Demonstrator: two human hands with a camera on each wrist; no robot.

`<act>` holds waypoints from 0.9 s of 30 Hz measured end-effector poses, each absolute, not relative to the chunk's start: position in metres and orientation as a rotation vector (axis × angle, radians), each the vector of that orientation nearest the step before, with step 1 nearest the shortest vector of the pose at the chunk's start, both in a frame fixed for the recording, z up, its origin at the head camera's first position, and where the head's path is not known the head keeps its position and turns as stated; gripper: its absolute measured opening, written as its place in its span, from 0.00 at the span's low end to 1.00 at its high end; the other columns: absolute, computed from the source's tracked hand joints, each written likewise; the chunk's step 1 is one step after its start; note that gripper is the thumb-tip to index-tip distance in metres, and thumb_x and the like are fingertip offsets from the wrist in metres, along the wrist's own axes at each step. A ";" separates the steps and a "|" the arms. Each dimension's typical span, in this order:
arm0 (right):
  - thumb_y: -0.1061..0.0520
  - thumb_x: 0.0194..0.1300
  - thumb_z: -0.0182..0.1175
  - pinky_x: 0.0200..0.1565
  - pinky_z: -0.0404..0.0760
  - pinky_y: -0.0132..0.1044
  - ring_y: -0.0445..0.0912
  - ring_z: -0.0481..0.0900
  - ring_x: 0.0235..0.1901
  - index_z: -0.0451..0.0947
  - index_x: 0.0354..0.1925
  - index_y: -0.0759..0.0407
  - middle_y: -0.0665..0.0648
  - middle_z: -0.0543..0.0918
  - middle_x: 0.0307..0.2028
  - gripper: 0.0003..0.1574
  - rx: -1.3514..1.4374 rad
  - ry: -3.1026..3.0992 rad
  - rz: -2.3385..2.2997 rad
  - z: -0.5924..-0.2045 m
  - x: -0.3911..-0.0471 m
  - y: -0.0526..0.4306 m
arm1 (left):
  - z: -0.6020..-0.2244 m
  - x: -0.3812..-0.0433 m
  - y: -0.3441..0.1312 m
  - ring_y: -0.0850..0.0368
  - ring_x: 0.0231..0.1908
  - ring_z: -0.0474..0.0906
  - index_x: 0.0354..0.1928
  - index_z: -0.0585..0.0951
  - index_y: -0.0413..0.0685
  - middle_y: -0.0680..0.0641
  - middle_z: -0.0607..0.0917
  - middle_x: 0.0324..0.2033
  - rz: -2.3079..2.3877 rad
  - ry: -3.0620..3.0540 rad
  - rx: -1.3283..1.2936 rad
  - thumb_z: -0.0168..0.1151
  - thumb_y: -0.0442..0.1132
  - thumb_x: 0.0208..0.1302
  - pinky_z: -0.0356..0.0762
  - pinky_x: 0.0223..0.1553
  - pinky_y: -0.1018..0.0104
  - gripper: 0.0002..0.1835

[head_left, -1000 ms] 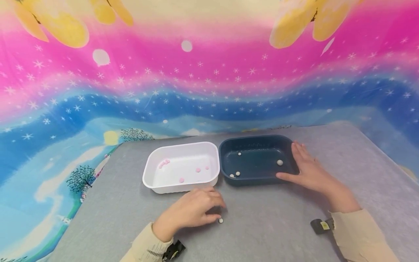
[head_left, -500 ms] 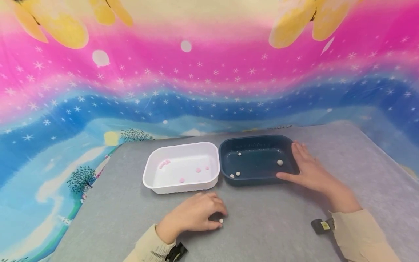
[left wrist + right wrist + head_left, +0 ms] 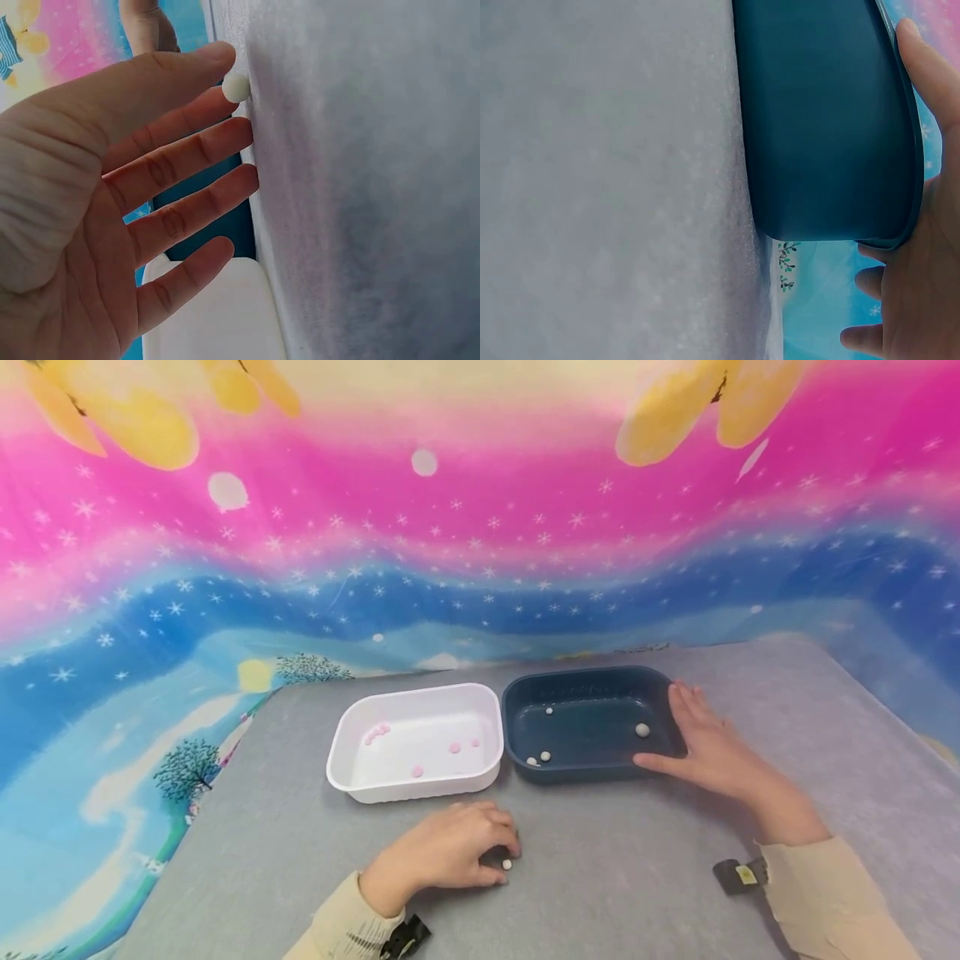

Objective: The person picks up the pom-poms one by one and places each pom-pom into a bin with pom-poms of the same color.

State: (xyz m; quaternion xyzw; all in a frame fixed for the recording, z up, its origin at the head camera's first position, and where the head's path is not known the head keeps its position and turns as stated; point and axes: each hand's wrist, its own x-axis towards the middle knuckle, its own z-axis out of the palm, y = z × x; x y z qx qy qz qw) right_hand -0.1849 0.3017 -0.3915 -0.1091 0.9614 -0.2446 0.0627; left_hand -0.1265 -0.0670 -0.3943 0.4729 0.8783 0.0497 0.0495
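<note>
A small white ball (image 3: 507,865) lies on the grey cloth in front of the two trays. My left hand (image 3: 453,847) is around it, thumb and index finger on either side. In the left wrist view the white ball (image 3: 236,88) sits between the thumb tip and index fingertip, with the other fingers spread; a firm pinch does not show. My right hand (image 3: 708,747) rests on the right end of a dark teal tray (image 3: 585,772), thumb over the front rim and fingers along the side. That tray's outer wall (image 3: 825,150) fills much of the right wrist view.
Several white balls, one larger white ball (image 3: 642,731) among them, lie in the teal tray. A white tray (image 3: 420,791) against its left side holds several pink pieces (image 3: 417,772). A patterned backdrop (image 3: 480,527) hangs behind the cloth-covered table (image 3: 615,877).
My left hand has shifted slightly right and towards me, so its thumb and index finger now stand around the white ball. My right hand stays on the teal tray.
</note>
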 end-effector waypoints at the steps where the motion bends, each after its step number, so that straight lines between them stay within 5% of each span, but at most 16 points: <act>1: 0.25 0.59 0.61 0.64 0.38 0.80 0.64 0.21 0.76 0.21 0.77 0.62 0.65 0.23 0.77 0.78 -0.331 2.907 -0.736 -0.391 -0.185 0.302 | -0.394 -0.127 -0.067 0.67 0.48 0.77 0.41 0.86 0.63 0.64 0.83 0.42 0.153 2.675 1.439 0.72 0.51 0.55 0.77 0.45 0.71 0.11; 27: 0.25 0.59 0.61 0.63 0.38 0.81 0.64 0.20 0.76 0.21 0.77 0.61 0.64 0.24 0.77 0.78 -0.328 2.908 -0.721 -0.394 -0.186 0.303 | -0.398 -0.127 -0.066 0.66 0.45 0.75 0.31 0.85 0.63 0.64 0.80 0.37 0.162 2.681 1.482 0.71 0.48 0.57 0.75 0.42 0.73 0.03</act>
